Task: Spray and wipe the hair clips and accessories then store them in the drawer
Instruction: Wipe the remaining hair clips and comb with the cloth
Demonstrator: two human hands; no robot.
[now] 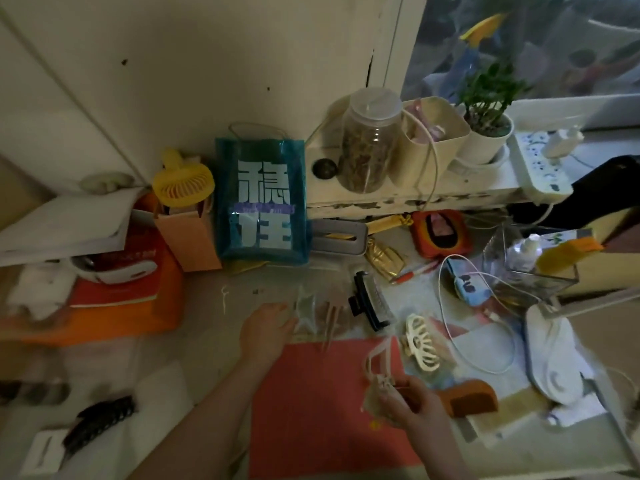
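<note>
Nearest me, the right hand [408,400] is curled round a small beige clip [381,386] with loops of ribbon or strap rising from it, held above the red mat [311,410] on the counter [207,341]. The left hand [268,327] reaches further out, fingers at a pale, blurred clip [308,306]; I cannot tell whether it has closed on it. Just beyond lie a black comb clip [369,301] and a cream claw clip [420,341], and a dark claw clip [100,415] sits on white paper at the near left, so I count five clips in all. A brown comb [474,398] lies right of the holding hand. A white cable [485,323] loops close by the cream clip, and I think a hasty reach could snag it and drag things off. Further back stand one blue bag [261,202], one yellow fan [183,183], one jar [369,140] and one potted plant [488,112]. I see no drawer.
</note>
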